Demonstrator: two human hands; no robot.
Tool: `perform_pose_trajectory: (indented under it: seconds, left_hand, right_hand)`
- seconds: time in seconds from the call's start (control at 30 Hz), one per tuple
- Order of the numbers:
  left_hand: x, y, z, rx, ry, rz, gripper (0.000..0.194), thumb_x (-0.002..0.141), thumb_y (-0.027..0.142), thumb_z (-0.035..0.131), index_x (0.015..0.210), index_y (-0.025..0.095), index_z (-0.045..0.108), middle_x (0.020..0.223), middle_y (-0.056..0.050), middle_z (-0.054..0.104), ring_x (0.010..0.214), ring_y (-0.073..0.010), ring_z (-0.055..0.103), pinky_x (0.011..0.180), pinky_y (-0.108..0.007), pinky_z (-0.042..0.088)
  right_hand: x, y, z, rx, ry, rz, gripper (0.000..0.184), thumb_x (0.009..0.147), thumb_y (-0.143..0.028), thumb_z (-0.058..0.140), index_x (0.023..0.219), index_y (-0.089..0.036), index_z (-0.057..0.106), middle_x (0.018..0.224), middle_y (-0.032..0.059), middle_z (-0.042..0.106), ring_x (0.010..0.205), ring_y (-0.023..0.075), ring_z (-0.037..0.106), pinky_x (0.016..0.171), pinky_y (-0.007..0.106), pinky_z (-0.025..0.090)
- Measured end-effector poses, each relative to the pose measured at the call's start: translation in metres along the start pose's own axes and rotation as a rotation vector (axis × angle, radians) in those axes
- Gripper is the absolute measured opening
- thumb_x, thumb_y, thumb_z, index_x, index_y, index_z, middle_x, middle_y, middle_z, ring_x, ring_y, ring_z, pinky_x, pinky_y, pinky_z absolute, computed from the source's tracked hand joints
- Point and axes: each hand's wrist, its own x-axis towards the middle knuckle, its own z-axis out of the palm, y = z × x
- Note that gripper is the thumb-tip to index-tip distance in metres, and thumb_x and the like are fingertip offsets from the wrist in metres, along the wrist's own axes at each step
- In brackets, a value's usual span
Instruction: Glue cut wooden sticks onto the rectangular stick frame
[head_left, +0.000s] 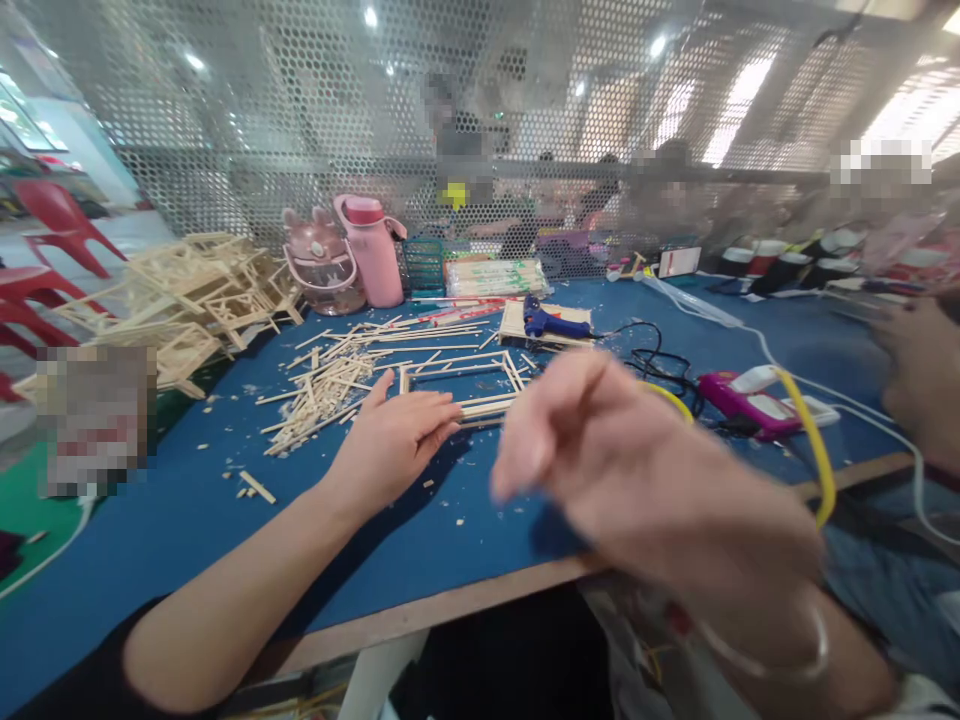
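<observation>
Frame of thin wooden sticks (491, 408) on the blue table (360, 560), long axis running left to right across my view. My left hand (390, 445) is the nearer one: its fingertips meet the near rail toward the left end, pointing rightward, roughly along that axis. Fingers partly extended; grip on the rail hidden, cannot tell. My right hand (637, 470) is blurred, fingers bent, to the right and on my side of the frame; whether closed or holding anything, cannot tell. From its fingers the frame lies leftward and away from me.
</observation>
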Motion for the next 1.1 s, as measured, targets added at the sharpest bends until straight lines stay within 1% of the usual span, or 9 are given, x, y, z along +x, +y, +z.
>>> perform_pose_trajectory:
  seconds: [0.13,0.2,0.23,0.4,0.5,0.7,0.87,0.97,1.1]
  left_hand:
    - [0.000,-0.001,0.004,-0.016,0.026,0.011,0.025,0.089,0.025,0.044,0.098,0.026,0.067,0.104,-0.002,0.070,0.095,-0.0175,0.065,0.105,-0.047,0.030]
    - [0.000,-0.002,0.006,-0.026,0.051,0.015,0.025,0.088,0.023,0.044,0.096,0.025,0.068,0.102,-0.002,0.071,0.092,-0.0173,0.066,0.099,-0.044,0.038]
    - [0.000,-0.002,0.006,-0.034,0.063,0.017,0.026,0.088,0.022,0.044,0.095,0.025,0.068,0.100,-0.002,0.071,0.090,-0.0172,0.067,0.096,-0.042,0.042]
    - [0.000,0.000,0.007,-0.054,0.133,-0.030,0.025,0.087,0.024,0.045,0.092,0.024,0.070,0.095,-0.001,0.073,0.086,-0.0171,0.067,0.086,-0.035,0.050]
    - [0.001,0.003,0.009,-0.050,0.130,-0.083,0.024,0.087,0.026,0.046,0.091,0.026,0.070,0.091,0.000,0.073,0.084,-0.0171,0.067,0.087,-0.036,0.050]
    - [0.000,0.005,0.000,-0.189,0.084,-0.241,0.027,0.085,0.027,0.051,0.107,0.024,0.065,0.099,-0.001,0.072,0.090,-0.0173,0.065,0.094,-0.034,0.045]
    - [-0.011,-0.026,-0.034,-0.294,0.222,-0.553,0.029,0.080,0.018,0.045,0.100,0.021,0.066,0.101,-0.001,0.069,0.092,-0.0187,0.063,0.086,-0.032,0.048]
    - [-0.016,-0.040,-0.046,-0.240,0.139,-0.519,0.023,0.077,0.019,0.048,0.087,0.020,0.069,0.091,-0.002,0.070,0.086,-0.0188,0.062,0.080,-0.031,0.047]
    - [-0.018,-0.038,-0.044,-0.221,-0.003,-0.354,0.021,0.078,0.033,0.056,0.086,0.020,0.070,0.083,-0.003,0.070,0.079,-0.0179,0.061,0.075,-0.030,0.046]
  right_hand:
    - [0.062,0.031,-0.072,-0.314,0.411,-0.177,0.016,0.083,-0.027,0.041,0.095,-0.025,0.052,0.082,0.0011,0.056,0.075,0.0137,0.058,0.069,0.029,0.048]
    - [0.077,0.052,-0.098,-0.501,0.434,-0.113,0.015,0.080,-0.025,0.047,0.091,-0.023,0.057,0.074,0.0002,0.057,0.069,0.0131,0.056,0.065,0.027,0.046]
    - [0.078,0.061,-0.104,-0.575,0.367,-0.065,0.014,0.079,-0.025,0.049,0.087,-0.021,0.060,0.071,0.0002,0.058,0.066,0.0129,0.056,0.064,0.027,0.045]
    - [0.057,0.088,-0.093,-0.824,-0.199,0.080,0.023,0.079,-0.031,0.055,0.093,-0.021,0.071,0.075,0.0009,0.069,0.063,0.0131,0.058,0.060,0.025,0.043]
    - [0.050,0.093,-0.084,-0.867,-0.380,0.052,0.025,0.081,-0.032,0.056,0.099,-0.024,0.071,0.085,0.0012,0.073,0.071,0.0146,0.063,0.065,0.025,0.045]
    - [0.049,0.101,-0.081,-0.900,-0.396,0.078,0.023,0.084,-0.030,0.054,0.099,-0.026,0.072,0.087,-0.0003,0.074,0.076,0.0159,0.067,0.070,0.025,0.048]
    - [0.044,0.109,-0.080,-0.939,-0.349,0.065,0.024,0.083,-0.034,0.055,0.098,-0.028,0.072,0.095,0.0005,0.073,0.082,0.0194,0.068,0.074,0.030,0.052]
    - [0.043,0.112,-0.081,-0.931,-0.326,0.048,0.024,0.082,-0.036,0.055,0.097,-0.028,0.073,0.094,0.0012,0.073,0.081,0.0212,0.069,0.074,0.033,0.054]
    - [0.043,0.113,-0.082,-0.920,-0.322,0.045,0.024,0.082,-0.036,0.055,0.097,-0.028,0.073,0.094,0.0022,0.073,0.081,0.0224,0.069,0.073,0.035,0.055]
